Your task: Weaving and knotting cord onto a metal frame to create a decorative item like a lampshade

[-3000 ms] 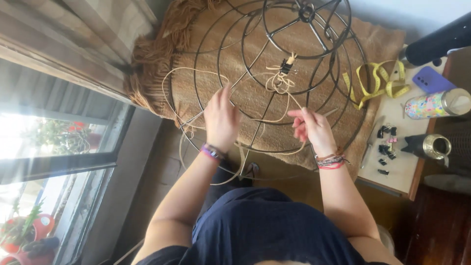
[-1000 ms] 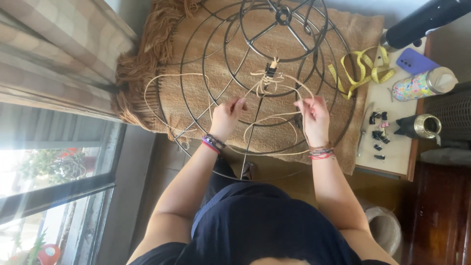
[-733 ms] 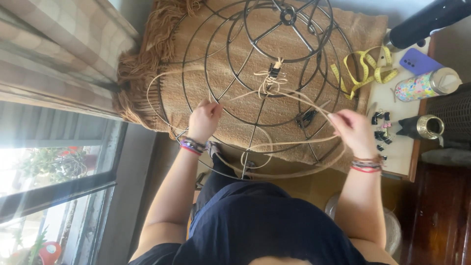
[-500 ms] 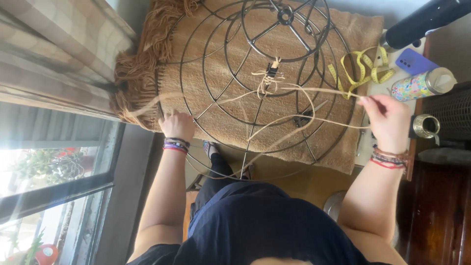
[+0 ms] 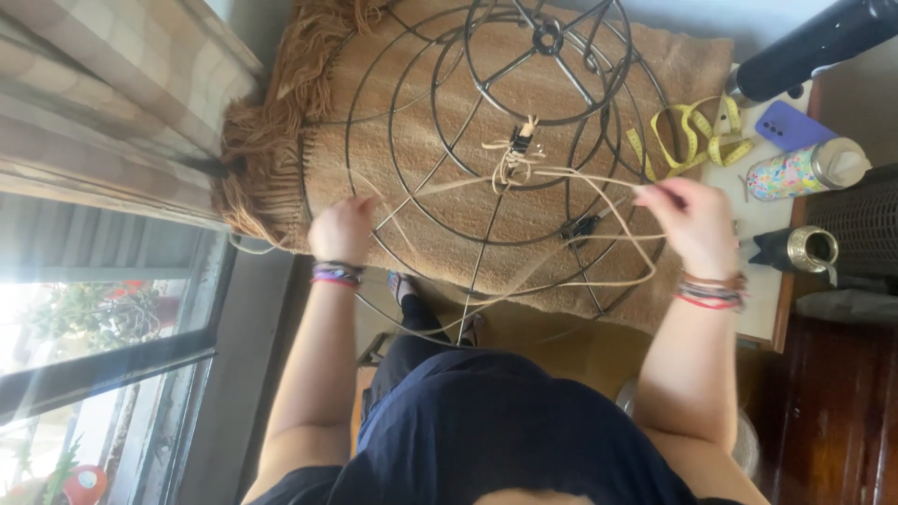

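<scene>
I see a dark wire lampshade frame (image 5: 505, 159) lying on a tan fringed woven cloth (image 5: 281, 159) that covers the near part of the desk (image 5: 762, 309). A knot of pale cord (image 5: 510, 164) is tied on a spoke near the frame's middle, and strands run from it out to both hands. My left hand (image 5: 341, 229) sits at the frame's left edge with its grip curled round a strand and a rim wire, though I cannot tell how tightly. My right hand (image 5: 692, 224) is at the frame's right side, its grip pinching several cord strands between thumb and fingertips, and these stretch taut back to the knot; a loose loop of the same cord hangs below across the lower rings. Both wrists wear coloured bracelets. On the bare white part of the desk beyond the right hand lie a yellow measuring tape (image 5: 692, 131), a purple phone (image 5: 790, 126), a speckled bottle (image 5: 804, 168), and a small metal cup (image 5: 812, 251); a black cylinder (image 5: 814, 42) lies at the top.
</scene>
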